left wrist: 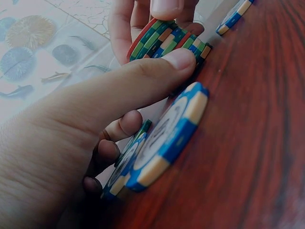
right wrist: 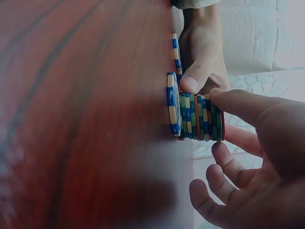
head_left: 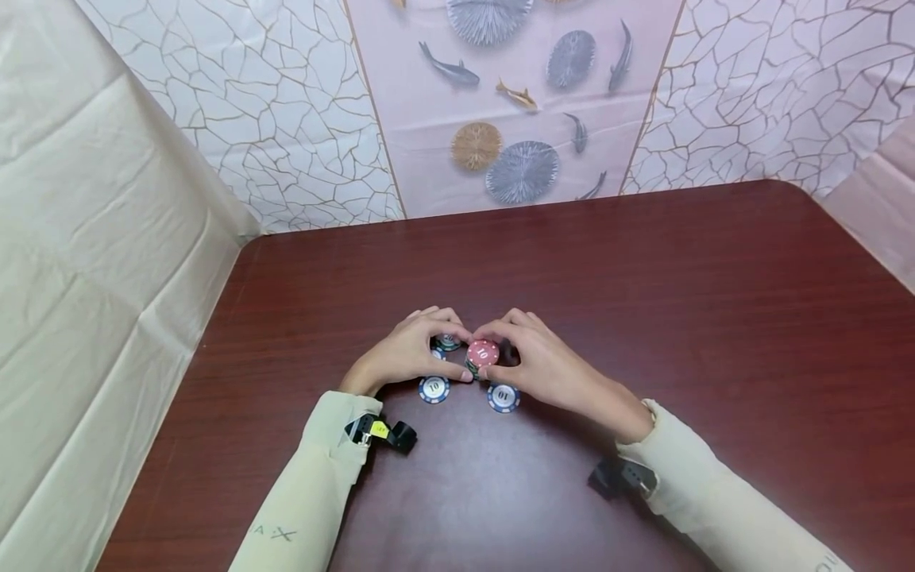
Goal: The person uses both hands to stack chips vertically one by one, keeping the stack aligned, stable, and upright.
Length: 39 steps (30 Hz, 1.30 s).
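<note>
A stack of poker chips (right wrist: 200,117) stands upright on the table, mixed green, blue and red at its edge, with a red chip (head_left: 482,351) marked 10 on top. My right hand (head_left: 546,361) pinches the upper part of the stack between thumb and index finger, its other fingers spread loosely beyond. From the opposite side my left hand (head_left: 400,356) holds the stack lower down, thumb at the near side and index finger curved round the far side. A blue-and-white chip (head_left: 434,389) lies below my left thumb; another blue-and-white chip (head_left: 503,398) lies below my right thumb.
Under the arch of my left hand are a green-edged chip (head_left: 448,343) and part of another blue chip (head_left: 437,354). The dark red wooden table (head_left: 643,278) ends at a patterned wall covering (head_left: 300,119). A pale cloth (head_left: 107,262) hangs at the left edge.
</note>
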Motion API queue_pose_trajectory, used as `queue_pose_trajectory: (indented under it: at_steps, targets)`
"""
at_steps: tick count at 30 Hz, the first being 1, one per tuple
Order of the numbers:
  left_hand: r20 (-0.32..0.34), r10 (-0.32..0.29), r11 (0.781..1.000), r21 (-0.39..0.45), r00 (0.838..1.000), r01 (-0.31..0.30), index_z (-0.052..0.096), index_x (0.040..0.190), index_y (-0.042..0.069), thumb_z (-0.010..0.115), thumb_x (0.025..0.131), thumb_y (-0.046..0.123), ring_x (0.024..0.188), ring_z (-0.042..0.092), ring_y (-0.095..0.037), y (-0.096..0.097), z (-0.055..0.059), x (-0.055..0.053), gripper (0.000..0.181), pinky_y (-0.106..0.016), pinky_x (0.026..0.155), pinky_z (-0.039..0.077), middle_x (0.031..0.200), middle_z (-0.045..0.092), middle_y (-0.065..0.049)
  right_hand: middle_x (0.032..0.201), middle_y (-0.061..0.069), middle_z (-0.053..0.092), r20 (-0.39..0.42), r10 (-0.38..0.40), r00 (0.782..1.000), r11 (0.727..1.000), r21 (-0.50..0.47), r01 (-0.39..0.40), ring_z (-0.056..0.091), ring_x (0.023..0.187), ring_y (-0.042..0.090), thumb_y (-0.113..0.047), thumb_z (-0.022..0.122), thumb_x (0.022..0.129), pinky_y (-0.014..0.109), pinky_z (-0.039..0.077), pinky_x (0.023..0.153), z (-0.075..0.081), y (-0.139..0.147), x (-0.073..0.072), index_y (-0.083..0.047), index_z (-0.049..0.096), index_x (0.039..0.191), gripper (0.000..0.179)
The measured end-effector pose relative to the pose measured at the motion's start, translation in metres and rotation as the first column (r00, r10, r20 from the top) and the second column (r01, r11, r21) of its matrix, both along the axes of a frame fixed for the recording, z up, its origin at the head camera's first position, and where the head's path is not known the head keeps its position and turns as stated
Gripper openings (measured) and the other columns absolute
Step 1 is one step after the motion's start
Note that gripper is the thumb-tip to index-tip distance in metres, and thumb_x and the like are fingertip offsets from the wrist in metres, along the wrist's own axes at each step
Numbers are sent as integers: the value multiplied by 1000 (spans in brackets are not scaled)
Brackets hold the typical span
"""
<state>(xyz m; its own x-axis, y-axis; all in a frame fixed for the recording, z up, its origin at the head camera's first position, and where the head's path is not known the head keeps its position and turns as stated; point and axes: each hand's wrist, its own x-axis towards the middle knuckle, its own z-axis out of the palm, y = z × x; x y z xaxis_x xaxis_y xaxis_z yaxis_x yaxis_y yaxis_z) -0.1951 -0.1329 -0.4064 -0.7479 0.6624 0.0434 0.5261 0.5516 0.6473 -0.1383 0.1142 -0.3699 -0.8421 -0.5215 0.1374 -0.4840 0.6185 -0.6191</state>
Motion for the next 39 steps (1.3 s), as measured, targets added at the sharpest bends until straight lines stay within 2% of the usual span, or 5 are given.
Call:
queue_pose_trajectory:
  at_steps: [10, 15, 19, 29, 39]
  targets:
    - [-21, -13, 1000, -2, 1000, 13, 80, 118, 33, 91, 81, 45, 108, 52, -7, 0, -3, -2, 41, -39, 99, 40, 107, 63, 18, 110, 7, 63, 123, 18, 992, 1000, 20, -20, 57, 102, 25, -26, 80, 95, 42, 48, 88, 11, 14, -4, -4, 63, 137, 51]
    - [-6, -14, 1000, 2, 1000, 14, 80, 119, 33, 92, 80, 44, 108, 52, -6, 2, -4, -2, 42, -37, 100, 39, 108, 63, 19, 99, 6, 61, 287, 73, 955, 992, 79, -99, 56, 89, 19, -23, 81, 93, 36, 48, 82, 16, 26, -5, -3, 63, 116, 36]
    - [15, -7, 1000, 9, 1000, 6, 80, 119, 32, 92, 80, 43, 109, 52, -6, 1, -4, -2, 42, -38, 101, 39, 109, 64, 19, 93, 3, 58, 349, 83, 934, 977, 157, -145, 52, 85, 17, -21, 85, 87, 33, 44, 79, 18, 24, -1, -8, 61, 105, 33]
    - [1, 0, 1000, 16, 1000, 0, 80, 118, 32, 93, 79, 43, 111, 53, -6, -1, 2, -2, 42, -39, 102, 39, 109, 65, 18, 95, -2, 57, 259, 12, 966, 953, 290, -90, 50, 95, 20, -24, 93, 78, 49, 42, 88, 19, 7, 10, -15, 63, 103, 40]
    - [8, 9, 1000, 17, 1000, -10, 80, 116, 34, 93, 79, 45, 110, 53, -6, -2, -1, 0, 41, -39, 102, 39, 108, 64, 20, 94, -4, 55, 177, 0, 984, 948, 314, -57, 49, 95, 21, -22, 87, 75, 44, 37, 80, 9, 4, 19, -17, 60, 96, 35]
